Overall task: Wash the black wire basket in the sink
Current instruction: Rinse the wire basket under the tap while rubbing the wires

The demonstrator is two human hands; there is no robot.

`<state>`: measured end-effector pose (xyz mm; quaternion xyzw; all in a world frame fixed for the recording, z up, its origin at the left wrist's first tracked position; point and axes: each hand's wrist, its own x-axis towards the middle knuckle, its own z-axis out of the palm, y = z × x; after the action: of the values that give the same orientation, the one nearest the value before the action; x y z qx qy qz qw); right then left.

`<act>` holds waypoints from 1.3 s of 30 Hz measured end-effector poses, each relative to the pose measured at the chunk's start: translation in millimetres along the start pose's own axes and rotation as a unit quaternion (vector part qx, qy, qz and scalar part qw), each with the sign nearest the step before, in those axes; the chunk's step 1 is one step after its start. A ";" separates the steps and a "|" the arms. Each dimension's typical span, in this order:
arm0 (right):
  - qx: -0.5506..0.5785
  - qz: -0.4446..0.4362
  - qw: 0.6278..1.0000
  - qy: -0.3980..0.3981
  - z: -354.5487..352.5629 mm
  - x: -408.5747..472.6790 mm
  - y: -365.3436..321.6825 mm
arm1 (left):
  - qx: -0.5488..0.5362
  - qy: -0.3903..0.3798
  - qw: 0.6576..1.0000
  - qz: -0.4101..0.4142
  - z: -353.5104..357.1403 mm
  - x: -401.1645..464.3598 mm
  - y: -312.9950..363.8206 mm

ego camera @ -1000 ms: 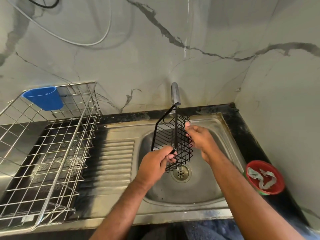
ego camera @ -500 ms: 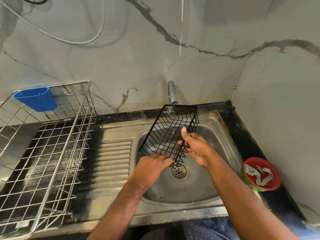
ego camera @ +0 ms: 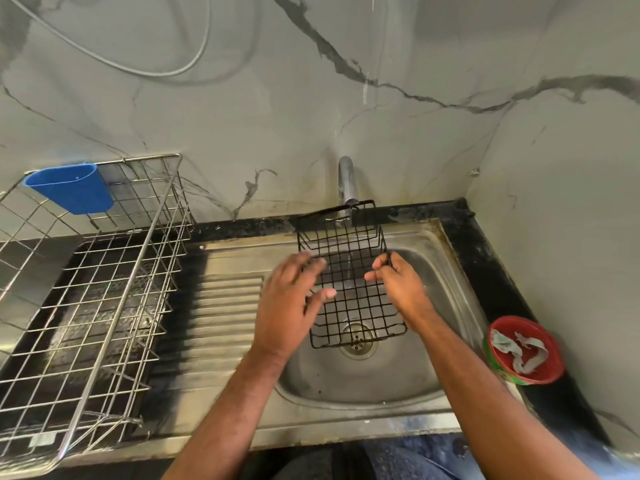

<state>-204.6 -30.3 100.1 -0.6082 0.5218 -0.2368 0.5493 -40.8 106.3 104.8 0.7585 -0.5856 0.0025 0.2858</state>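
Note:
The black wire basket [ego camera: 349,282] hangs over the steel sink [ego camera: 450,271], open side up, its far end under the tap [ego camera: 347,183]. A thin stream of water runs through its mesh. My right hand [ego camera: 398,289] pinches the basket's right rim between thumb and fingers. My left hand [ego camera: 294,296] lies at the basket's left side with fingers spread and nearly straight, the fingertips over the mesh; it looks blurred. The drain [ego camera: 358,341] shows through the basket's near end.
A steel wire dish rack [ego camera: 104,306] with a blue plastic cup [ego camera: 72,192] stands on the left. The ribbed drainboard [ego camera: 225,306] lies between rack and bowl. A red bowl [ego camera: 526,351] with crumpled scraps sits on the black counter at the right. Marble walls close the back and right.
The basket has turned from edge-on and tilted to lying flat, open side up, under the tap. My left hand has let go of its near edge and spread its fingers.

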 end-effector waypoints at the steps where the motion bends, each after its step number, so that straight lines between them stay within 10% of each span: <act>1: -0.004 -0.004 1.000 -0.006 -0.8 -1.5 0.6 | -0.017 -0.004 0.998 -0.066 -1.5 2.1 0.7; 6: 0.040 -0.011 0.999 -0.032 3.6 -11.2 6.4 | -0.300 -0.127 0.858 -0.397 -3.3 7.2 6.3; 11: -0.086 -0.074 0.991 -0.064 -0.1 -16.9 4.9 | -0.412 -0.093 0.786 -0.451 8.4 1.8 3.6; 20: -0.194 -0.114 0.974 0.010 2.7 -5.3 -16.1 | -0.389 0.002 0.798 -0.461 0.9 -14.2 1.2; 28: 0.331 0.070 0.941 -0.031 18.0 55.7 -53.0 | -0.432 -0.027 0.777 -0.458 20.2 -17.8 4.5; 33: 0.453 0.094 0.887 -0.019 31.7 83.9 -79.7 | -0.428 -0.036 0.796 -0.427 36.9 -5.0 2.3; 39: 0.411 0.080 0.907 -0.052 37.2 91.7 -84.4 | -0.370 -0.067 0.833 -0.405 57.5 15.1 -9.2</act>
<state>-109.5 -109.2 140.6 -0.2962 0.3959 -0.3529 0.7943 -47.0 69.1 57.8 0.7636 -0.2009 -0.3813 0.4809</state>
